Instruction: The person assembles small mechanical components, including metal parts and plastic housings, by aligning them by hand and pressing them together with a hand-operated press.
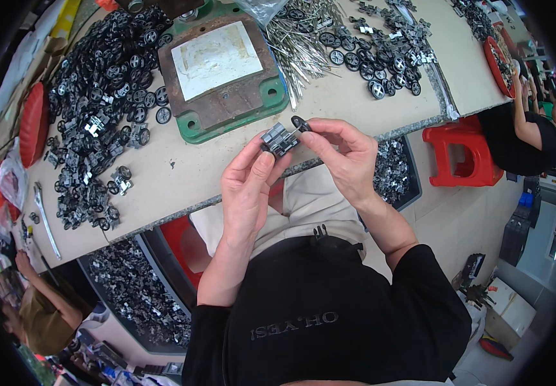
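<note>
Over the table's front edge, my left hand [246, 186] pinches a small grey and black toy car chassis [278, 139] between thumb and fingers. A black wheel [300, 123] is held by my right hand [349, 157], thumb and fingertips closed on it. A thin metal axle seems to run from that wheel to the chassis; how far it goes in, I cannot tell. Just beyond both hands stands a green and brown metal press base [226, 116] with a white plate [217, 61] on top.
Wheels and chassis parts [107, 83] heap on the left, near a metal tool [46, 222]. Thin metal axles [297, 51] and more wheels [377, 67] lie at the far right. Bins of parts [136, 289] sit below the table. A red stool [461, 154] and co-workers flank the sides.
</note>
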